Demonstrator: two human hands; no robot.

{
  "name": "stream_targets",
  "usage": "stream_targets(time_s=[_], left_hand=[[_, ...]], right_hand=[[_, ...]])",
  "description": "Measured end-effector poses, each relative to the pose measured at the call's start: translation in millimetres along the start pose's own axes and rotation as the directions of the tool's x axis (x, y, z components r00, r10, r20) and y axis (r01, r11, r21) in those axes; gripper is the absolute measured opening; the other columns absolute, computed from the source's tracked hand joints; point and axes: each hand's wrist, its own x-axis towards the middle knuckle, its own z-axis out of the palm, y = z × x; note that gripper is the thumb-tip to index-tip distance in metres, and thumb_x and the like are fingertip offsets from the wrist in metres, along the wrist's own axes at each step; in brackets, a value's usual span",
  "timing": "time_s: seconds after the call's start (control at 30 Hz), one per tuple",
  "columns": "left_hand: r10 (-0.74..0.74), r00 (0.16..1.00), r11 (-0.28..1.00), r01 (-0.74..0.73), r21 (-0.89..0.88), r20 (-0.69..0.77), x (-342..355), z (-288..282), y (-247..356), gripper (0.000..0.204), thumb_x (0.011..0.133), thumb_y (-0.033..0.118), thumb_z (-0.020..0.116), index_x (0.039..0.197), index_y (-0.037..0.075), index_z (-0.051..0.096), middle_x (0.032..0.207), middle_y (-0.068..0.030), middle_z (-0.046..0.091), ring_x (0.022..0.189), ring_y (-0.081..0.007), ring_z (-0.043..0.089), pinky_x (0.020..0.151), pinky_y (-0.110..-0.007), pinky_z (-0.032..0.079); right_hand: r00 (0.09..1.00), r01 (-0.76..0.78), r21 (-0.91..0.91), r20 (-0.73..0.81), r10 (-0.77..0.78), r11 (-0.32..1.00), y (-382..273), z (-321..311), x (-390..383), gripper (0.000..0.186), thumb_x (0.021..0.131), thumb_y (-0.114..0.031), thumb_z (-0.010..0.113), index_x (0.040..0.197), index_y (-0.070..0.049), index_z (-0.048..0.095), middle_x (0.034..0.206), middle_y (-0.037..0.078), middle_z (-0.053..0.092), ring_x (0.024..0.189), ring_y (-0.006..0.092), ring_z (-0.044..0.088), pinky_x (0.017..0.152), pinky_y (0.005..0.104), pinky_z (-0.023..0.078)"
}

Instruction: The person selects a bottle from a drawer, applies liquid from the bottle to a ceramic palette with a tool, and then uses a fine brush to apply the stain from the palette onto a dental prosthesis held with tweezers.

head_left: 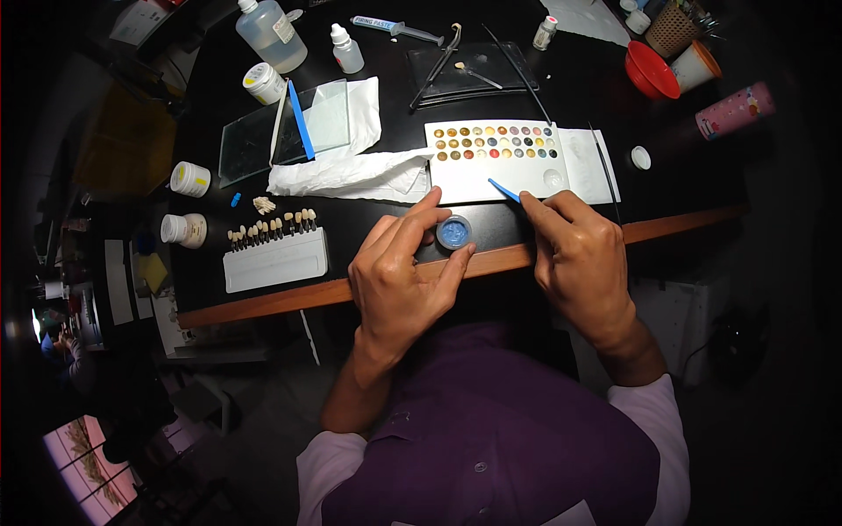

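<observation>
My left hand (396,267) has its fingers and thumb around a small round jar (454,233) of blue material, which is at the table's front edge. Pinched in my right hand (581,254) is a thin blue plastic spatula (503,188). Its tip points left, over the bare lower part of a white palette (465,182). Rows of small wells filled with colours, mostly browns, yellows and reds, line the palette's upper part. The jar stands open, and its lid cannot be told for certain.
To the left lie a crumpled white tissue (351,177), a glass slab (250,145) bearing a blue stick (300,121), and a tooth shade guide (276,261). Bottles (346,51) and jars (189,180) stand farther off. A black case (517,66), a red bowl (652,72) and a white cap (641,158) are beyond.
</observation>
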Motion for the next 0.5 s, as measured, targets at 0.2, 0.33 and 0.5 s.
stream_targets(time_s=[0.2,0.33,0.5], left_hand=[[0.018,1.0,1.0,-0.018,0.009,-0.022,-0.5,2.7,-2.4,0.057,0.072,0.011,0.098,0.125,-0.001,0.079,0.108,-0.0073,0.083,0.08,-0.016,0.069,0.065,-0.029,0.053],[0.016,1.0,1.0,-0.015,0.02,-0.015,-0.5,1.9,-1.9,0.062,0.073,0.012,0.098,0.13,-0.001,0.078,0.102,-0.0057,0.083,0.079,-0.0161,0.068,0.067,-0.03,0.054],[0.009,1.0,1.0,-0.008,0.029,-0.023,-1.8,2.7,-0.3,0.054,0.073,0.012,0.097,0.123,0.001,0.08,0.103,-0.0063,0.083,0.079,-0.017,0.068,0.066,-0.03,0.054]], right_hand=[[1.0,-0.003,-0.101,0.024,0.006,0.995,-5.9,-0.8,0.2,0.038,0.087,0.0,0.074,0.124,-0.001,0.079,0.101,0.014,0.072,0.087,0.0321,0.076,0.075,0.0425,0.062],[0.999,-0.003,-0.16,0.04,0.01,0.987,-10.8,-4.5,2.3,0.038,0.087,0.0,0.073,0.125,-0.001,0.079,0.101,0.014,0.07,0.087,0.0313,0.076,0.075,0.0425,0.062],[0.998,0.005,-0.241,0.064,0.011,0.97,-14.3,-13.0,5.4,0.034,0.089,-0.002,0.072,0.122,-0.002,0.08,0.1,0.013,0.07,0.086,0.0309,0.076,0.072,0.0428,0.062]])
